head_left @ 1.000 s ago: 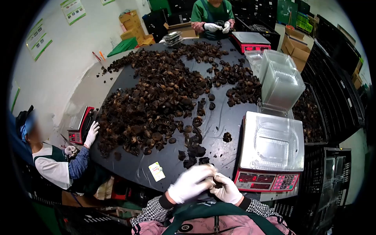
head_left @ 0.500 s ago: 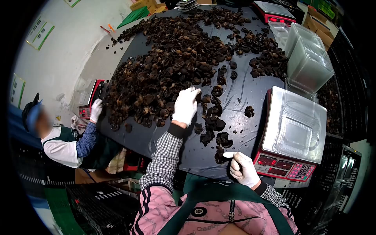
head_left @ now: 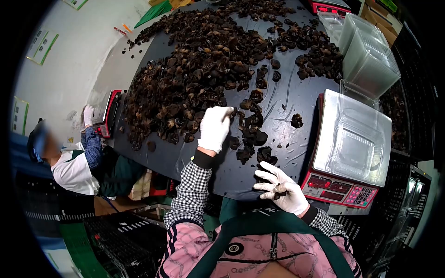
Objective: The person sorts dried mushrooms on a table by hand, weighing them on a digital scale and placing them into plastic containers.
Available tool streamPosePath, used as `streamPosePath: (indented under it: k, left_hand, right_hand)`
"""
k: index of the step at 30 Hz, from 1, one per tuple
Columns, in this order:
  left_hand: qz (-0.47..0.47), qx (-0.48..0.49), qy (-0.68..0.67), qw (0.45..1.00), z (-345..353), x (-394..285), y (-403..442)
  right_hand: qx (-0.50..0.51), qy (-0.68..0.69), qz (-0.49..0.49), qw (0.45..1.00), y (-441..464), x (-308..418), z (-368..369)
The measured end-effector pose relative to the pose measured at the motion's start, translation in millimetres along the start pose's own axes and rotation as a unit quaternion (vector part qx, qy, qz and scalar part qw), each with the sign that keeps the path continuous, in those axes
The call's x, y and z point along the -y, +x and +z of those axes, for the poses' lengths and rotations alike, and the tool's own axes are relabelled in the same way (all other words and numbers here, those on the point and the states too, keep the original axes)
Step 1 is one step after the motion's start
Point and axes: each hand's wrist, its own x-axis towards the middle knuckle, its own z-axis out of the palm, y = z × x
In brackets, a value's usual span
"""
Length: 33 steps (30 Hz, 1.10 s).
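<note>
A big pile of dark brown wood ear mushrooms (head_left: 185,83) covers much of the black table (head_left: 185,162). At the pile's right edge, my left hand (head_left: 214,129), in a white glove, has its fingers pressed together; a dark piece of wood ear shows at the tips. Near the front edge, my gloved right hand (head_left: 282,189) is turned partly palm up. Its fingers are spread apart, and a small dark wood ear (head_left: 279,192) sits between thumb and palm. A loose row of wood ears (head_left: 252,134) lies between my hands.
Right of my right hand, a red scale (head_left: 343,185) bears an open clear plastic box (head_left: 354,148). Stacked clear boxes (head_left: 371,60) stand behind it. At the left, a co-worker (head_left: 76,169) reaches to another scale (head_left: 109,116). A third scale (head_left: 330,8) is at the back.
My right hand has moved up slightly, turned and spread its fingers, now showing a small wood ear. My left hand has shifted slightly down. The co-worker's hand has moved left.
</note>
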Motion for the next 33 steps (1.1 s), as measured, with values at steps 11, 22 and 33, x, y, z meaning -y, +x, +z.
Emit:
streamPosePath:
  k: [11,22,33]
  left_hand:
    - [0.133,0.100,-0.061,0.984,19.9,-84.1,18.1]
    - [0.053,-0.001,0.091,0.994,1.7,-28.9,9.1]
    - [-0.005,0.151,-0.202,0.968,-55.7,-80.9,-33.4]
  right_hand:
    - [-0.006,0.010,-0.051,0.999,-8.2,3.1,-1.4]
    - [-0.027,-0.038,-0.081,0.996,-4.4,-2.0,-11.5]
    - [-0.057,-0.091,-0.013,0.994,-5.3,4.3,17.2]
